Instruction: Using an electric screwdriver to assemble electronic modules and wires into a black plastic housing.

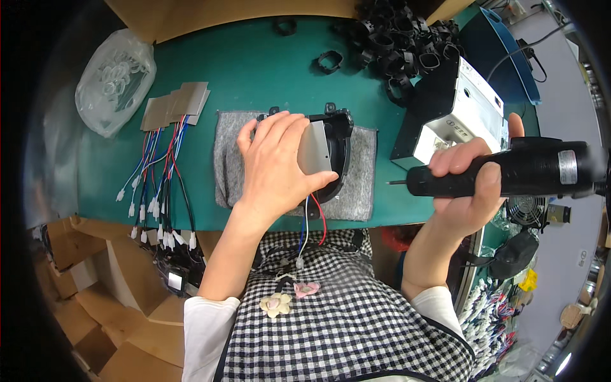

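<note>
A curved black plastic housing (344, 130) lies on a grey cloth (361, 175); a flat grey plate (314, 149), partly hidden, seems to sit within it. Red, white and blue wires (321, 223) trail nearward. The black electric screwdriver (531, 172) points left, roughly level, well apart.

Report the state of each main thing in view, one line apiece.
Left hand: fingers spread over the gray plate
Right hand: closed around the black screwdriver
Black screwdriver: roughly level, bit pointing left
Gray plate: on the black housing, partly covered
Wires by the plate: hanging down
Gray cloth: spread under the housing
Brown cards: overlapping
Plastic bag: clear rings inside
Black rings: mostly heaped, some apart
</note>
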